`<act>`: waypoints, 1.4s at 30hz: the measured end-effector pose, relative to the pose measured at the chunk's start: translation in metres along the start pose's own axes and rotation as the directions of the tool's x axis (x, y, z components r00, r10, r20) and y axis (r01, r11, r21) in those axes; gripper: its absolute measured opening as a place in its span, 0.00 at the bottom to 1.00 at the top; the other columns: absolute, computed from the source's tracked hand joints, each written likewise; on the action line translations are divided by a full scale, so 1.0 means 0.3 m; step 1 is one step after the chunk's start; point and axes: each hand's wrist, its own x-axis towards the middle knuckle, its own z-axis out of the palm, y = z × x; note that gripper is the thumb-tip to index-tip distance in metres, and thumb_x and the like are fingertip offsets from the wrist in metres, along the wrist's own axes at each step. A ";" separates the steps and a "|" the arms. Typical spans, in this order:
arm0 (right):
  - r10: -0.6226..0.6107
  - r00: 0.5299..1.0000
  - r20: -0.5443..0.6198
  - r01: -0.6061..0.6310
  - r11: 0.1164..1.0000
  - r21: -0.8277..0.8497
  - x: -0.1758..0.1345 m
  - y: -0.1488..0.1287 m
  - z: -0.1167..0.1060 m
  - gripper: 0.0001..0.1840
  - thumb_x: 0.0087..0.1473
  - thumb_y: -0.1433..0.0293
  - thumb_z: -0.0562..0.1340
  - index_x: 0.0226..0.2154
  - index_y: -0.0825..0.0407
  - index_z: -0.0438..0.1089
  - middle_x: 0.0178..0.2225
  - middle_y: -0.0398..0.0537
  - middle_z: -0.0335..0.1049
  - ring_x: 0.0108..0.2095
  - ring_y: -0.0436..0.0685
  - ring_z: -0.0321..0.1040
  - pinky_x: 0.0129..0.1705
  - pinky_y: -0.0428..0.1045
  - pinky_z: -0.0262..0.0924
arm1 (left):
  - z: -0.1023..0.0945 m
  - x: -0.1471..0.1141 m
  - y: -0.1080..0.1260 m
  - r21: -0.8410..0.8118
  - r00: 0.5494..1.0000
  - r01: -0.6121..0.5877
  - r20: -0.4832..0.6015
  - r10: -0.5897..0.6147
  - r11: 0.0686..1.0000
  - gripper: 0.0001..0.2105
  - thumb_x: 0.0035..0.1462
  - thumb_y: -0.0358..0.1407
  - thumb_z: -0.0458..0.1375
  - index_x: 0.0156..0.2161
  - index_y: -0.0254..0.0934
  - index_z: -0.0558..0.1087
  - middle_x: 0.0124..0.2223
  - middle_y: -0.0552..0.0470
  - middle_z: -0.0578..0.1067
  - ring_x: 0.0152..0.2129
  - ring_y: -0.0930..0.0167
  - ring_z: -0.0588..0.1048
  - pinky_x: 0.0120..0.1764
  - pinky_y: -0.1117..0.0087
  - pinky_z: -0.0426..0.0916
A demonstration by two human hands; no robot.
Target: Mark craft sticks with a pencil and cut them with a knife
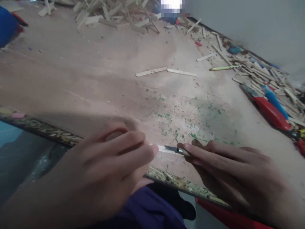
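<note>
My left hand (119,159) is closed, its fingertips pinching a pale wooden craft stick (159,148) near the table's front edge. Most of the stick's left part is hidden behind those fingers. In my right hand (233,168) is a craft knife (180,151), gripped close to its metal collar. Its small blade lies over the stick, just right of my left fingertips; whether it cuts into the wood I cannot tell. Green shavings (176,135) are scattered on the table right behind both hands.
Two craft sticks (152,72) lie end to end mid-table, with a yellow pencil (225,68) to their right. A red-handled tool (271,111) and a blue tube (275,100) lie by piled sticks (257,71) at right. More sticks (114,16) heap at the back. Wood chips line the front edge.
</note>
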 end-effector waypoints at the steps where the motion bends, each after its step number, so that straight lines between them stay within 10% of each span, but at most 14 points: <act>1: -0.002 1.000 -0.012 0.002 1.000 -0.007 0.004 -0.001 0.001 0.19 0.70 0.79 0.61 0.58 0.47 0.72 0.36 0.42 0.80 0.25 0.46 0.76 0.28 0.40 0.67 | 0.000 -0.001 0.001 0.001 1.000 -0.002 -0.003 0.002 1.000 0.06 0.74 0.31 0.57 0.44 0.39 0.77 0.46 0.56 0.84 0.45 0.68 0.79 0.60 0.61 0.67; 8: 0.034 0.994 0.107 -0.042 0.996 0.080 -0.008 0.006 -0.018 0.25 0.71 0.79 0.60 0.64 0.44 0.70 0.42 0.46 0.84 0.29 0.48 0.80 0.29 0.42 0.70 | 0.004 0.003 0.002 -0.014 0.998 0.037 -0.041 -0.038 0.999 0.07 0.72 0.30 0.58 0.41 0.40 0.78 0.41 0.58 0.84 0.42 0.70 0.80 0.60 0.64 0.67; 42: -0.072 0.987 -0.142 0.068 0.997 -0.030 0.020 -0.027 0.045 0.13 0.75 0.79 0.60 0.57 0.56 0.72 0.28 0.38 0.73 0.22 0.44 0.70 0.24 0.42 0.61 | 0.002 0.010 0.011 0.110 0.997 -0.052 -0.056 0.058 0.993 0.08 0.75 0.33 0.59 0.42 0.35 0.79 0.41 0.54 0.83 0.43 0.66 0.78 0.55 0.61 0.70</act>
